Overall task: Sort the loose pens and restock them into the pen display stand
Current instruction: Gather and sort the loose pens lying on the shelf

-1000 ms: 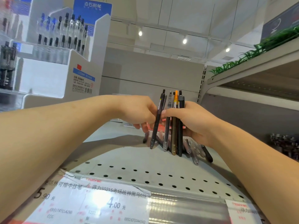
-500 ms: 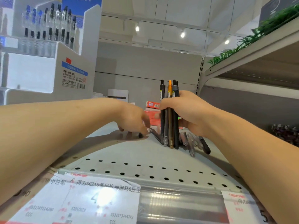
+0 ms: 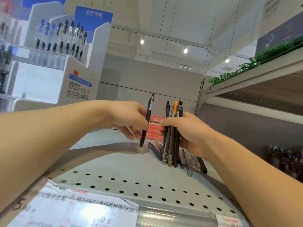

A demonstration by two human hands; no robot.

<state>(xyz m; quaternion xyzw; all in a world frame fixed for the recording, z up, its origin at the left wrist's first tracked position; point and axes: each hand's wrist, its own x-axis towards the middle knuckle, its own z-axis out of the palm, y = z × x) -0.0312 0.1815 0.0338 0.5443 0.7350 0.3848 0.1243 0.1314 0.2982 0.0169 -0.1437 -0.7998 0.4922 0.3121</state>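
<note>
My right hand (image 3: 186, 133) grips an upright bundle of pens (image 3: 172, 145), black, clear and gold ones, with their tips resting on the grey shelf (image 3: 114, 164). My left hand (image 3: 129, 120) pinches a single black pen (image 3: 146, 122), held nearly upright just left of the bundle, its tip a little above the shelf. Several loose pens (image 3: 190, 163) lie flat on the shelf under and to the right of my right hand. The white tiered pen display stand (image 3: 65, 63), partly filled with pens, stands at the upper left.
Red boxes (image 3: 154, 128) lie on the shelf behind my hands. The perforated shelf front carries price labels (image 3: 82, 208). An upper shelf (image 3: 255, 82) with green artificial grass juts out at the right. Dark items sit at the far right (image 3: 288, 159).
My left hand was down at the shelf surface half a second ago; it has risen with a single black pen in its fingers. The right hand's bundle has stayed in place.
</note>
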